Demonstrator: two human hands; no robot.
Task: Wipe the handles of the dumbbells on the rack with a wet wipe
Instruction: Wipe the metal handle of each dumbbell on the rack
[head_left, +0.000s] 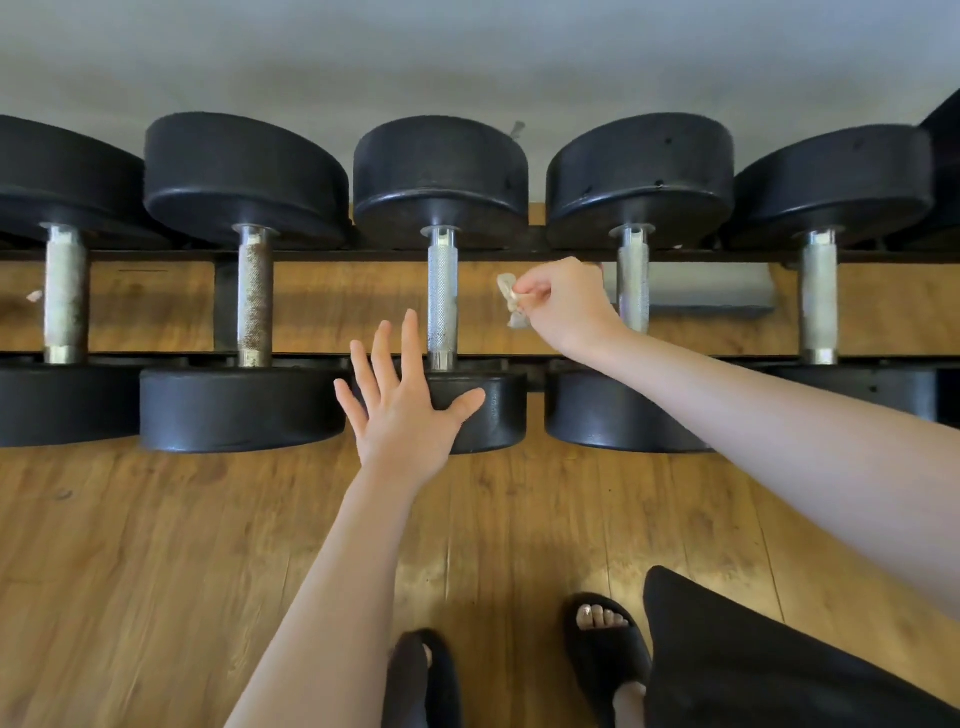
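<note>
Beside the middle handle (442, 296), the right hand (563, 306) pinches a crumpled wipe (511, 304) (dingy, beige), left hand (405, 400) grip wide.

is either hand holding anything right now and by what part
The right hand pinches a crumpled wet wipe by its middle; the left hand holds nothing.

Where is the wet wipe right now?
The small crumpled whitish wet wipe is pinched in the right hand, in the air between the centre knurled steel handle and its right-hand neighbour.
</note>
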